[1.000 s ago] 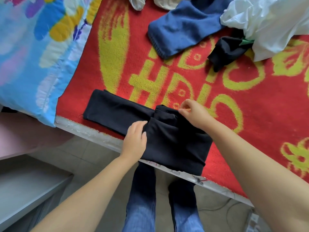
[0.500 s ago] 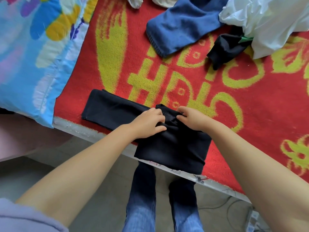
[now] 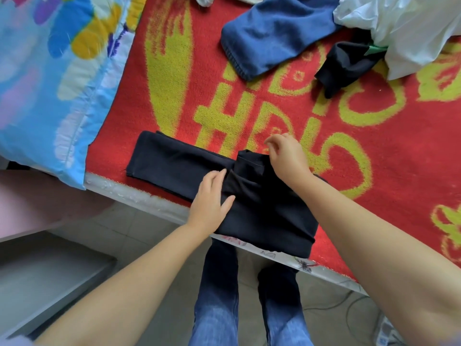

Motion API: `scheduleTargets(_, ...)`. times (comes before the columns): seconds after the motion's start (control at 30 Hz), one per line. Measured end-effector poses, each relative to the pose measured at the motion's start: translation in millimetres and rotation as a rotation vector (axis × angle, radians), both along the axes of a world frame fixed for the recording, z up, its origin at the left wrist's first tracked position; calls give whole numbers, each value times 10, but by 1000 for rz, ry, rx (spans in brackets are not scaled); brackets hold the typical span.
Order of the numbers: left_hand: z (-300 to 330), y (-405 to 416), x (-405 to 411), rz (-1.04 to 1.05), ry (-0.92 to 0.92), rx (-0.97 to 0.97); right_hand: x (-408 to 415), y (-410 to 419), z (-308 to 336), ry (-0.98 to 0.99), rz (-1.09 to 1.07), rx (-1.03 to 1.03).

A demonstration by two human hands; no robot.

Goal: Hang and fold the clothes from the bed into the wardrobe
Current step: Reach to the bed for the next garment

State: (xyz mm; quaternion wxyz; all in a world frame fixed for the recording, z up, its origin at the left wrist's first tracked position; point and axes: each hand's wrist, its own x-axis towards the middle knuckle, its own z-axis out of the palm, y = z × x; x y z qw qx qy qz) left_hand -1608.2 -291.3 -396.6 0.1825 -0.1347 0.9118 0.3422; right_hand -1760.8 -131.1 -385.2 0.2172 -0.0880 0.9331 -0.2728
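Your black trousers lie half-folded at the bed's near edge: soft, light, floppy, so hold the folded end. Your left hand presses flat on them, and your right hand hangs loosely curled, holding nothing. No containers show.

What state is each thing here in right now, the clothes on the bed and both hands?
Black trousers: partly folded, flat at the bed's edge.
Left hand: fingers straight, pressing on the trousers.
Right hand: fingers loosely curled at the fold's far edge; grip unclear.
Blue garment: unfolded, lying loose.
White garment: crumpled.
Small black garment: bunched, partly under the white one.
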Motion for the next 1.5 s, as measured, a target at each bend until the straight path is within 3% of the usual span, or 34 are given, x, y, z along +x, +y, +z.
scheduleTargets(0.1,-28,91,78,239,-278,129,-3,-249,44,-190,298,245)
scheduleTargets(0.2,-18,163,130,233,-246,156,-1,-420,-4,-220,403,416)
scheduleTargets(0.3,-26,125,213,281,-234,284,-109,-411,-57,-222,310,267)
scheduleTargets(0.43,-68,-2,331,552,-422,429,-239,-236,-84,-333,87,64)
scheduleTargets(0.6,30,32,356,930,-636,577,-198,-323,-86,-330,133,129)
scheduleTargets(0.73,122,165,354,1358,-549,852,-161,-289,-61,-361,200,133)
scheduleTargets(0.87,139,296,367,1560,-502,969,-185,-289,2,-431,330,174)
scheduleTargets(1.03,68,335,640,1554,-446,786,-450,-308,83,-301,351,236)
scheduleTargets(1.13,8,308,725,1583,-413,782,-501,-338,52,-286,352,264)
scheduleTargets(1.3,4,352,557,1852,-253,1187,-443,-322,-1,-344,254,172)
scheduleTargets(1.4,60,536,521,1713,-245,1442,-389,-155,43,-356,325,216)
scheduleTargets(1.5,124,852,474,1535,-372,1573,-312,57,36,-254,320,215)
